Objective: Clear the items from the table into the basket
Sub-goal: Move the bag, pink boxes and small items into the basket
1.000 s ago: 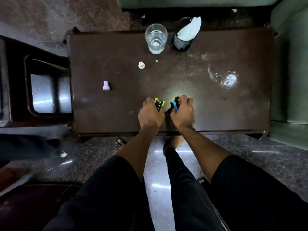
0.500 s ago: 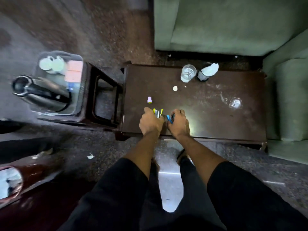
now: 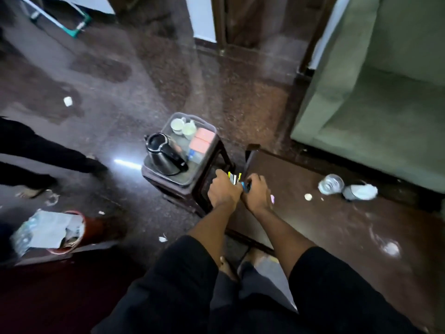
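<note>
My left hand (image 3: 222,192) is shut on a bunch of markers with yellow caps (image 3: 234,177). Beside it, touching, my right hand (image 3: 257,194) is shut on a blue-capped marker (image 3: 245,186). Both hands hover over the left end of the dark wooden table (image 3: 313,227). A small purple cap (image 3: 272,199) peeks out behind my right hand. On the table further right lie a white cap (image 3: 308,196), a clear glass (image 3: 331,184) and a dark cup stuffed with tissue (image 3: 360,192). A red-brown basket (image 3: 101,229) holding paper stands on the floor at lower left.
A dark stool left of the table carries a tray (image 3: 204,143) with a black kettle (image 3: 165,153), cups and boxes. Another person's legs (image 3: 36,153) are at the far left. A green sofa (image 3: 373,104) lies behind the table. Paper scraps dot the floor.
Both hands have lifted the markers off the table's front and carried them to its left end. My view has swung left, bringing the basket and stool into sight.
</note>
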`<state>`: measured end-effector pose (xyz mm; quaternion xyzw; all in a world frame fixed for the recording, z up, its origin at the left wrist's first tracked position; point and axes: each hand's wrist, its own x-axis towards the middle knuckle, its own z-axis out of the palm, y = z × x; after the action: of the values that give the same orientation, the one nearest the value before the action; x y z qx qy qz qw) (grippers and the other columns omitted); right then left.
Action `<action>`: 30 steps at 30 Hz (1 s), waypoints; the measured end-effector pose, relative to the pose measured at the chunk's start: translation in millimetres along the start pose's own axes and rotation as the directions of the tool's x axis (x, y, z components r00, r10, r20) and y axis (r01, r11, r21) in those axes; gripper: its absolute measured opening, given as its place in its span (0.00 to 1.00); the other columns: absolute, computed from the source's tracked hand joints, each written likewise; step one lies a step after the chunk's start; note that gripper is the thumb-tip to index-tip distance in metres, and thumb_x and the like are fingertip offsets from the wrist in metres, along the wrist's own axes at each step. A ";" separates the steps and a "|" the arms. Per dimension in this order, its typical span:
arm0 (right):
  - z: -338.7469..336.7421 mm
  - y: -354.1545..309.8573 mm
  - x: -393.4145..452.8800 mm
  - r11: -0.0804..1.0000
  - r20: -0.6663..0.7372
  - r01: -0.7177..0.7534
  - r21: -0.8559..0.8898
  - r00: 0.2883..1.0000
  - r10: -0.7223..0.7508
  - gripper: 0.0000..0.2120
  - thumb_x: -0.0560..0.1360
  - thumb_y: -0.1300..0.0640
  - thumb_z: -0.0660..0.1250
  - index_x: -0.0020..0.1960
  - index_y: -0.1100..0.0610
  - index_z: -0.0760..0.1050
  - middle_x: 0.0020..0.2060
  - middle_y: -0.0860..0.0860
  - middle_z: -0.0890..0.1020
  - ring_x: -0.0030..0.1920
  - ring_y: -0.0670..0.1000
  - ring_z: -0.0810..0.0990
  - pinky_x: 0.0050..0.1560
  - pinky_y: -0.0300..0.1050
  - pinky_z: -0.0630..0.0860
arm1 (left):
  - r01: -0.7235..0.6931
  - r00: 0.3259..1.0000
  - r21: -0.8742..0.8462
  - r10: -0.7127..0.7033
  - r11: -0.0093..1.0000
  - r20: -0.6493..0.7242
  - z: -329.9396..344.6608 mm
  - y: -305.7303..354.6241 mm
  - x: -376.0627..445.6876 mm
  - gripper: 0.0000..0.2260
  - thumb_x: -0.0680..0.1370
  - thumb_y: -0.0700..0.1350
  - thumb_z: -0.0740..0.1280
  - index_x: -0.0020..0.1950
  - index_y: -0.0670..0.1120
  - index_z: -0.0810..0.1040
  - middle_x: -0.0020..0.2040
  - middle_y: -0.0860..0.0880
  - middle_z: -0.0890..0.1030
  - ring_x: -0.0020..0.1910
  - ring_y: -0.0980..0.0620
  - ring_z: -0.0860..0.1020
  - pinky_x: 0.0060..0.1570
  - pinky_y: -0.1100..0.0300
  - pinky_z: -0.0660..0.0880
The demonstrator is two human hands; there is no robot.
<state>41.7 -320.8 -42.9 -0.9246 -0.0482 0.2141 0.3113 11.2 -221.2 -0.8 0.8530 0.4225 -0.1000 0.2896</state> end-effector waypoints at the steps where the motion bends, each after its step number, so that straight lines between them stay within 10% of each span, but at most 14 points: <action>1: 4.6 -13.4 8.6 1.000 0.014 0.031 -0.002 0.999 -0.031 0.11 0.76 0.50 0.70 0.55 0.54 0.73 0.56 0.56 0.75 0.53 0.66 0.79 0.49 0.52 0.71 | 0.020 1.000 -0.018 -0.021 1.000 -0.020 -10.1 -3.1 9.7 0.23 0.73 0.56 0.74 0.60 0.45 0.71 0.59 0.41 0.83 0.60 0.38 0.81 0.57 0.48 0.76; 11: 52.1 -114.9 74.4 0.988 0.102 0.145 -0.057 0.985 -0.139 0.11 0.76 0.53 0.70 0.55 0.56 0.74 0.56 0.58 0.75 0.55 0.66 0.79 0.53 0.57 0.76 | 0.076 0.986 -0.081 -0.087 0.994 -0.140 -80.4 -43.5 109.8 0.21 0.73 0.56 0.71 0.60 0.45 0.73 0.56 0.40 0.83 0.57 0.36 0.82 0.54 0.46 0.78; 18: 90.9 -177.0 138.2 0.993 0.067 0.080 -0.090 0.995 -0.074 0.13 0.75 0.57 0.70 0.59 0.54 0.75 0.57 0.58 0.75 0.56 0.66 0.79 0.53 0.55 0.74 | -0.240 0.948 0.002 0.235 0.971 -0.216 -132.2 -56.8 231.1 0.19 0.72 0.60 0.73 0.59 0.53 0.78 0.49 0.49 0.86 0.50 0.42 0.84 0.48 0.49 0.81; 23: 135.7 -216.7 193.4 0.994 0.029 0.002 -0.111 1.000 0.001 0.16 0.74 0.63 0.66 0.60 0.52 0.76 0.61 0.56 0.76 0.58 0.64 0.79 0.55 0.54 0.77 | -0.473 0.875 0.234 0.485 0.849 0.010 -175.8 -69.2 348.0 0.18 0.71 0.53 0.76 0.61 0.55 0.82 0.53 0.49 0.86 0.56 0.42 0.81 0.54 0.51 0.76; 30: 208.0 -231.7 259.5 0.994 0.018 -0.094 -0.052 0.995 0.095 0.20 0.74 0.64 0.70 0.65 0.54 0.75 0.62 0.55 0.80 0.61 0.61 0.79 0.58 0.53 0.75 | -0.536 0.836 0.288 0.452 0.794 0.310 -162.9 -96.8 451.1 0.17 0.70 0.55 0.79 0.59 0.59 0.84 0.52 0.53 0.87 0.55 0.47 0.84 0.55 0.53 0.81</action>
<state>197.9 38.0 -148.3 -0.9313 -0.0129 0.2369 0.2764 204.8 218.1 -95.4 0.9552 0.1216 -0.1926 0.1890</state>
